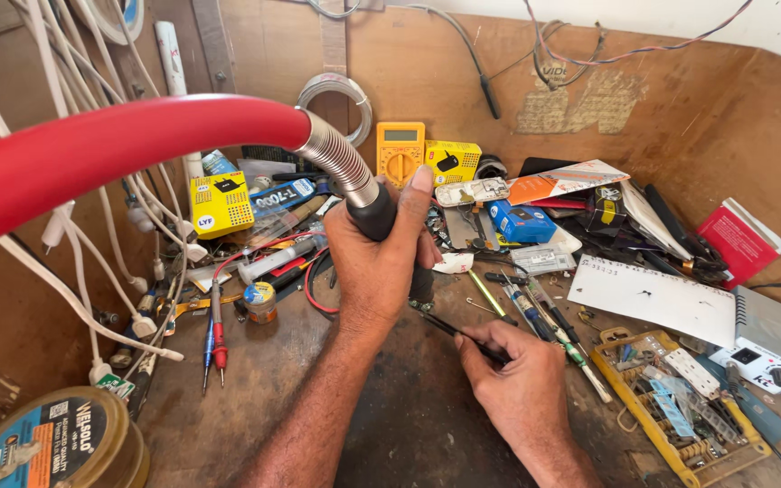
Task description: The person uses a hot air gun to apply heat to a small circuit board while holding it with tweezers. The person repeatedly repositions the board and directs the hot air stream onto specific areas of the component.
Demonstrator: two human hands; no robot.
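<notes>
Wooden panels enclose a worn brown workbench (390, 425) on the back and both sides, with white cables (92, 244) hanging down the left wall. Largest item in view is a red hose (110, 149) that arcs in from the left foreground and joins a ribbed metal flex neck (341, 161), which ends in a black handle (374, 215). Left hand (374, 262) grips this handle, fingers wrapped tightly around it, thumb extended upward along its right side; the handle's long axis runs steeply downward, and its lower tip is hidden behind the hand. Right hand (522, 384) rests on the bench lower right of the left hand, fingers pinched together on a thin black tool (463, 334). This tool lies with its long axis running up-left from the fingers, its tip reaching a point just below the left hand; what lies under that tip cannot be made out. Behind the hands stand a yellow multimeter (399, 152) and small yellow boxes (221, 203). A white power unit (770, 348) and a yellow parts tray (680, 407) sit to the right. Red and blue probes (214, 339) lie to the left, near a round tin (61, 447) at the lower left corner.
</notes>
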